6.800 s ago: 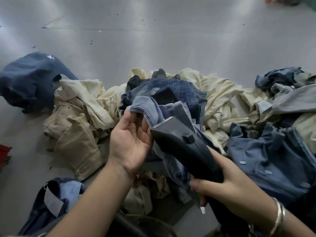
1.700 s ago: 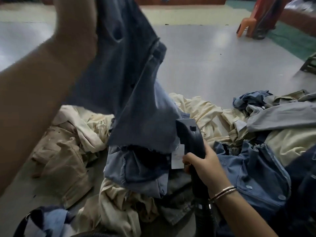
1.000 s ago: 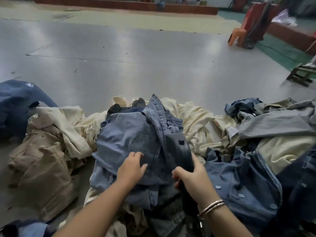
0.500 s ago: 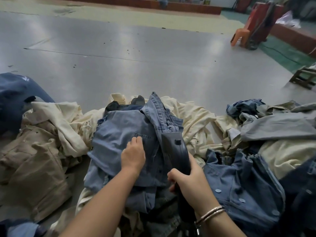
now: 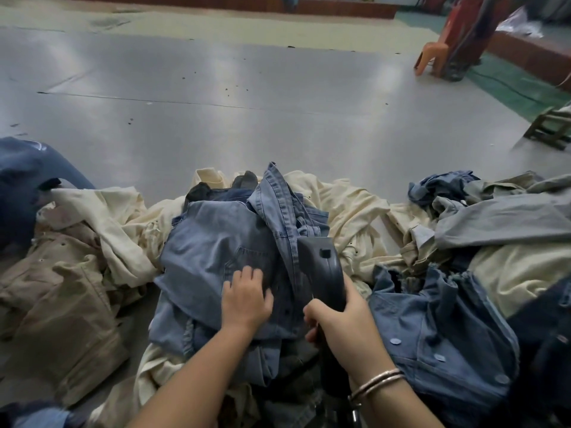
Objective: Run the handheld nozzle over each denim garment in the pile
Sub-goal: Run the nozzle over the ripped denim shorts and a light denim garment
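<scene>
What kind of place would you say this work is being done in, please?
Probably a garment workshop floor: heaped blue denim and cream garments, a broad bare grey floor, and a black handheld nozzle.

The nozzle's (image 5: 321, 267) mouth is buried against the denim shirt (image 5: 216, 242); its lower handle is covered by the right hand (image 5: 343, 319). Left hand's (image 5: 245, 299) palm and thumb are out of sight. The dark blue garment (image 5: 24, 180) is cut by the left edge. Both forearms run off the bottom edge. Far-wall objects are blurred.
</scene>
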`<action>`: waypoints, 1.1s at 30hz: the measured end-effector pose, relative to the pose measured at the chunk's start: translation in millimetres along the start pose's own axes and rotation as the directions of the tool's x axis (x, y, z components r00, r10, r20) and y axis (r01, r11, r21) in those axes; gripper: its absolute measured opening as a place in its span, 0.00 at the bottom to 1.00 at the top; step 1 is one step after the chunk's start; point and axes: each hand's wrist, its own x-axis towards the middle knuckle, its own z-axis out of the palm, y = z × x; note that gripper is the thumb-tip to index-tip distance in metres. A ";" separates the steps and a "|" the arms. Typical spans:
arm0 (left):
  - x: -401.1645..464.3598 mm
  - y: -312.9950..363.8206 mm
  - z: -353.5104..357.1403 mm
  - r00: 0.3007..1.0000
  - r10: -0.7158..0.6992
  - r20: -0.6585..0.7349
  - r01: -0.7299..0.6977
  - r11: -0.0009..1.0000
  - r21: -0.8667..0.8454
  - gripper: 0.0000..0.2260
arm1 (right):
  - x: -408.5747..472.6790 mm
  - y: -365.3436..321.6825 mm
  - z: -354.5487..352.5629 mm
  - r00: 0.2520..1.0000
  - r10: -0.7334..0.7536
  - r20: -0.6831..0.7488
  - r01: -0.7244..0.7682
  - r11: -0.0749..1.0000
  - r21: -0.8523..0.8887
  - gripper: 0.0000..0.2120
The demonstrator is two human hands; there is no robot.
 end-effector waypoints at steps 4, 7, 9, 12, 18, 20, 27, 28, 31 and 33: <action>21.9 2.6 -6.1 0.963 -0.267 0.046 0.271 0.937 -0.219 0.22 | 0.0 1.6 -4.7 1.000 0.014 -0.025 -0.013 0.999 0.035 0.14; 0.5 14.3 9.6 0.985 -0.071 0.157 0.070 0.997 0.010 0.25 | 1.1 0.8 -4.4 1.000 -0.008 -0.019 0.009 0.999 0.035 0.13; -10.2 19.9 22.2 0.976 -0.034 0.216 0.024 0.999 0.047 0.24 | 3.0 0.4 -2.6 1.000 -0.020 -0.020 0.021 0.999 0.046 0.14; 12.3 26.5 29.1 0.957 -0.165 0.239 0.153 0.986 0.069 0.28 | 4.1 4.7 -1.8 0.999 -0.015 -0.032 0.017 0.998 0.057 0.14; 42.4 9.9 11.8 0.903 -0.190 0.385 0.266 0.951 -0.156 0.16 | -2.3 0.1 -1.5 1.000 -0.019 0.017 0.018 0.999 0.050 0.17; 35.3 -0.4 2.7 0.891 -0.265 0.369 0.419 0.793 -0.443 0.06 | -0.1 -1.8 -3.5 0.999 -0.047 0.024 0.045 0.998 0.051 0.18; -5.4 -13.9 -89.3 0.715 -0.020 0.699 0.656 -0.325 -0.681 0.10 | -7.4 -4.4 2.4 0.982 -0.187 0.009 0.186 0.981 0.048 0.33; -12.0 -9.7 -105.2 0.715 0.015 0.699 0.662 -0.335 -0.671 0.15 | -8.2 -3.7 6.4 0.979 -0.202 0.007 0.202 0.979 0.029 0.36; -36.0 7.1 -144.2 0.729 0.117 0.674 0.656 -0.400 -0.640 0.17 | -13.2 -3.9 21.9 0.973 -0.227 0.049 0.226 0.974 0.029 0.41; -51.2 14.0 -162.6 0.733 0.142 0.665 0.648 -0.440 -0.621 0.16 | -15.4 -4.6 28.9 0.968 -0.242 0.063 0.240 0.970 0.029 0.43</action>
